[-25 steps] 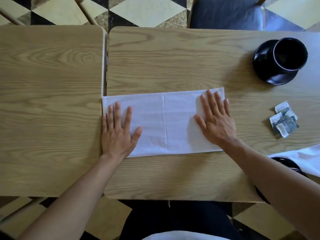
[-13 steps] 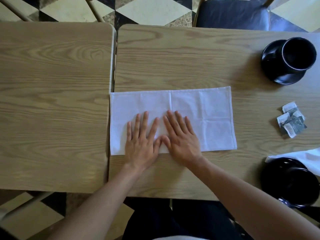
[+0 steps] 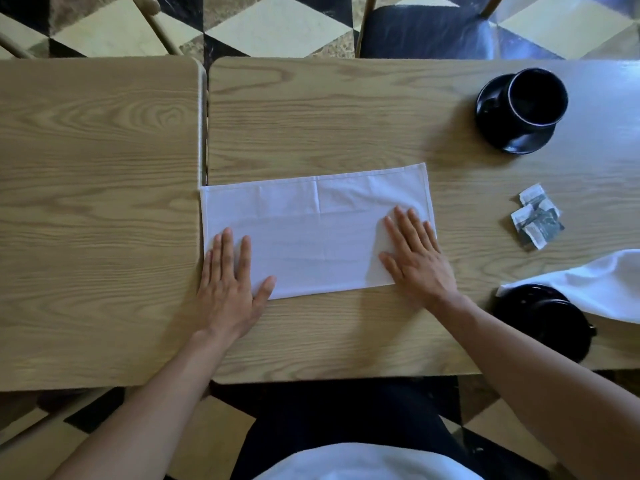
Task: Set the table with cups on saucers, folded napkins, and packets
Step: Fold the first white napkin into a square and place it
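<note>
Your two tables stand side by side, the left table [image 3: 97,209] nearly touching the right table [image 3: 346,116]. The napkin [image 3: 311,230] lies flat on the right one, its left edge over the gap. Your left hand [image 3: 228,282] rests on its near left corner, your right hand [image 3: 415,258] on its right end. Far right, a cup [image 3: 536,98] sits on a saucer [image 3: 512,140]. The packets [image 3: 536,220] lie nearer you, then a second cup [image 3: 543,317] with a second napkin [image 3: 595,285] over it.

Two wooden tables [image 3: 97,209] on checkered floor [image 3: 277,26].
</note>
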The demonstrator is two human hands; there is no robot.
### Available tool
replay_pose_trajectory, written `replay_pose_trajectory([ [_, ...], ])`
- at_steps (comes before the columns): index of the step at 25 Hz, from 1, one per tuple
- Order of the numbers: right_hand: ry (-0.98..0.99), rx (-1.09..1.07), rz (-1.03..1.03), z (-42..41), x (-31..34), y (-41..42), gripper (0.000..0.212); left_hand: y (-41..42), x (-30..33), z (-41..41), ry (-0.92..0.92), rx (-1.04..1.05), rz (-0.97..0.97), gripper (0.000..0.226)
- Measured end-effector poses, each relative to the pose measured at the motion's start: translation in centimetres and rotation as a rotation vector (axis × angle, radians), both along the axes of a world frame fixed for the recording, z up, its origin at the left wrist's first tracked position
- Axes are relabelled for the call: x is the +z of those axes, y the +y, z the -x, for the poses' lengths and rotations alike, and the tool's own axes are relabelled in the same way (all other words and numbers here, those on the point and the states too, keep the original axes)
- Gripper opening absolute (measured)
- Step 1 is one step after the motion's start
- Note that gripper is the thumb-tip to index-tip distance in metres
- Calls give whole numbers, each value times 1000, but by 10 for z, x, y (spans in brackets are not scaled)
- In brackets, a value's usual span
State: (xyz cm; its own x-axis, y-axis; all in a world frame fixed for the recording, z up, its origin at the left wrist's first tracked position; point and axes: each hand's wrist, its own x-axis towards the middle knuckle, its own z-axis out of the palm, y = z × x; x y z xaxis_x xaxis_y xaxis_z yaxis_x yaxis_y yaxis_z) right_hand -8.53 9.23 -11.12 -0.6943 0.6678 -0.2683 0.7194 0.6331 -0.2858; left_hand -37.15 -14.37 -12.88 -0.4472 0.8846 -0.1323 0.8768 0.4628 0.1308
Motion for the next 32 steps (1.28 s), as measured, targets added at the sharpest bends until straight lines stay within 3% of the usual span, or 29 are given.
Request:
replay_pose_trajectory([
  [2,143,-208,46,-3,10,-3,49,7,12,-2,-4,36,-3,83],
  [4,260,-555,25,-4,21,-8,39,35,28,-5,9,20,-63,66],
  [6,259,-839,74,-6,28,-15,38,79,43,-16,-39,-114,-134,40],
  [8,214,-943,95,-13,33,-21,38,128,53,-39,-98,-367,-196,20],
  [12,123,-994,114,-23,37,-25,29,214,56,-105,-128,-882,-82,19],
  [21,173,-1085,371,-32,42,-12,12,287,53,-150,-15,-1280,32,38],
  [27,524,-1006,385,-25,65,-20,8,318,76,-132,-17,-1484,15,23],
  [32,797,-851,461,0,88,-39,17,340,106,-71,-35,-1523,-197,20],
])
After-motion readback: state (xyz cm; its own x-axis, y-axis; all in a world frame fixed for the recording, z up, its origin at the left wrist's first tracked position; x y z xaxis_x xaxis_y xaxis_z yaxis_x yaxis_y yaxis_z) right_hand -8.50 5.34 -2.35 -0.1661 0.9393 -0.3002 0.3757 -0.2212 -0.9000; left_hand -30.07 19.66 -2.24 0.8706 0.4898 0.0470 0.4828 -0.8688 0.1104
